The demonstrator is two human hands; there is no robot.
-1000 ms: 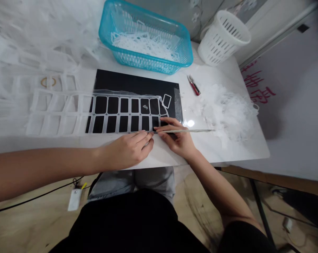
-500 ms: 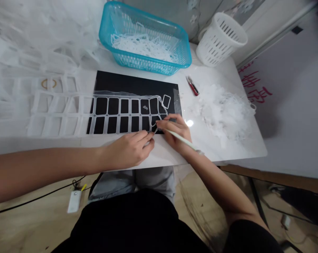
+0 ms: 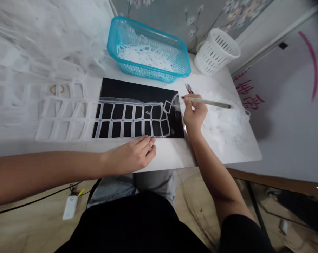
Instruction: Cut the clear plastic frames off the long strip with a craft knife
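Observation:
My right hand (image 3: 195,114) pinches a slim, pale green pen-like tool (image 3: 214,103) beyond the mat's right edge. Its dark tip points left, close to a looped translucent strip (image 3: 175,101); whether they touch I cannot tell. Two rows of joined white rectangular frames form a sheet (image 3: 133,120) across the black mat (image 3: 137,92). At the sheet's near edge rests my left hand (image 3: 137,153), fingers curled together with the tips against it. A loose white frame (image 3: 167,107) lies tilted at the sheet's upper right corner.
Behind the mat stands a blue basket (image 3: 188,66) holding many thin white frames. A white perforated basket (image 3: 214,52) is to its right. A red-handled tool (image 3: 189,89) lies near a heap of white scraps (image 3: 222,121). Translucent sheets (image 3: 43,45) pile at the left.
My right hand has moved up and right, off the sheet, with the pen-like tool. The thin strip at the sheet's right end now lies farther right. My left hand stays at the near edge.

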